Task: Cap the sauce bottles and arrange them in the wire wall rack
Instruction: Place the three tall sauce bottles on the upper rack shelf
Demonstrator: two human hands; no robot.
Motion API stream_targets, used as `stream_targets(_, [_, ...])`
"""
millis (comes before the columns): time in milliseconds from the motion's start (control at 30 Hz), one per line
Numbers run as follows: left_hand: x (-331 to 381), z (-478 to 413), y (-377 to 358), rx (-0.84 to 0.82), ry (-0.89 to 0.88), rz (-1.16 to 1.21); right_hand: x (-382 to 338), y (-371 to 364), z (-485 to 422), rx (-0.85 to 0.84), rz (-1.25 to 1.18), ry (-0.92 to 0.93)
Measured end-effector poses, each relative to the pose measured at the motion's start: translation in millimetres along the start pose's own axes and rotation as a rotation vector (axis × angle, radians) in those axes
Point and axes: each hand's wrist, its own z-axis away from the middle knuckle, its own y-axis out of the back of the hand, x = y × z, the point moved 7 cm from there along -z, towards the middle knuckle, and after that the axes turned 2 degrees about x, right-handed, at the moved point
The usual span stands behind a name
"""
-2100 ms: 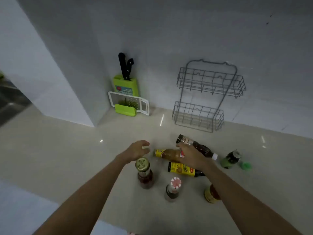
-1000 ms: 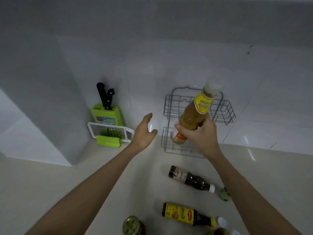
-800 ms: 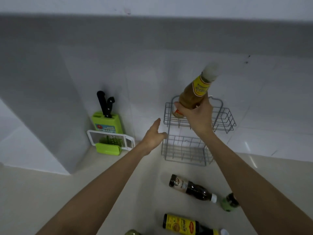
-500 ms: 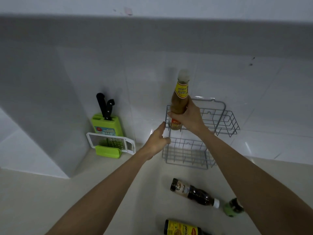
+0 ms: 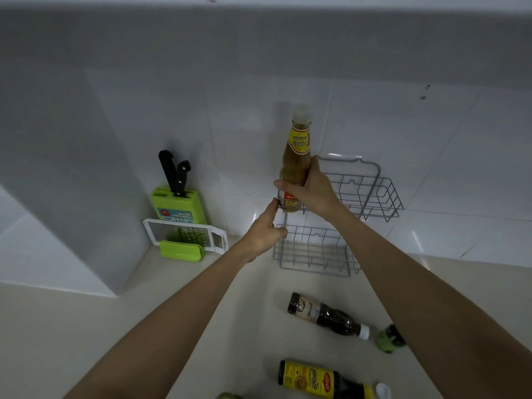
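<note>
Your right hand [image 5: 312, 190] held an amber sauce bottle [image 5: 296, 165] upright at the left end of the wire wall rack's [image 5: 371, 194] upper basket.

Your right grip was wrapped around the bottle's lower body; your left hand [image 5: 263, 233] touched the rack's left edge, fingers loosely curled. Two dark bottles [image 5: 328, 316] [image 5: 319, 380] lay on the worktop [image 5: 86, 326] near its back wall.
</note>
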Motion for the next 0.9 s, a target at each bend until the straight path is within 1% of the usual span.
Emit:
stream_targets(33, [-1.4,-1.2,4.2,0.004,-0.001,-0.027,-5.4,3.8,3.4,0.051,-0.027,0.043])
stream_targets(100, [-10.1,1.2,12.4,0.037,0.013,-0.097,-12.1,21.7,28.3,0.295,-0.063,0.208])
stream_targets(133, [-18.1,4.5,15.5,0.053,0.029,-0.137,-5.2,26.8,47.6,0.402,-0.030,0.284])
stream_targets(167, [-29.6,7.4,15.8,0.059,0.052,-0.169,13.4,26.2,65.5,0.411,0.048,0.312])
stream_targets(200, [-42.8,11.1,13.8,0.057,0.077,-0.197,41.2,19.4,79.5,0.300,0.154,0.277])
stream_targets(233, [-55.8,16.4,11.6,0.050,0.100,-0.224,80.0,5.9,90.7,0.085,0.282,0.169])
stream_targets(300, [-78.0,26.7,2.0,0.002,0.150,-0.273,169.1,-19.2,126.7,-0.468,0.545,-0.180])
stream_targets(333, [-86.1,30.3,-3.8,-0.032,0.164,-0.302,203.2,-22.8,148.3,-0.669,0.668,-0.309])
stream_targets(367, [-91.5,32.9,-9.6,-0.071,0.170,-0.333,225.8,-23.6,164.0,-0.770,0.766,-0.366])
stream_targets(400, [-94.9,35.1,-15.5,-0.112,0.170,-0.365,238.6,-24.1,174.0,-0.795,0.837,-0.371])
stream_targets(467, [-99.6,37.9,-26.1,-0.189,0.172,-0.431,246.8,-25.4,180.9,-0.755,0.928,-0.325])
stream_targets(533, [-102.9,40.8,-35.2,-0.259,0.174,-0.499,236.6,-23.8,178.1,-0.755,0.956,-0.279])
stream_targets(600, [-101.6,43.9,-44.7,-0.315,0.155,-0.545,220.4,-16.9,168.5,-0.774,0.924,-0.236])
stream_targets(667, [-99.0,45.7,-55.5,-0.369,0.128,-0.553,192.8,-5.1,154.2,-0.738,0.891,-0.142])
stream_targets(767, [-96.5,49.0,-74.2,-0.446,0.081,-0.574,129.8,9.0,135.3,-0.705,0.928,0.097])
stream_targets(800, [-95.6,49.6,-78.6,-0.461,0.071,-0.557,107.9,12.9,130.9,-0.704,0.930,0.150])
stream_targets(867, [-86.8,50.4,-82.2,-0.445,0.032,-0.445,73.2,27.8,123.2,-0.674,0.857,0.166])
stream_targets(900, [-78.4,50.9,-80.0,-0.406,0.002,-0.376,60.6,38.1,119.8,-0.638,0.796,0.151])
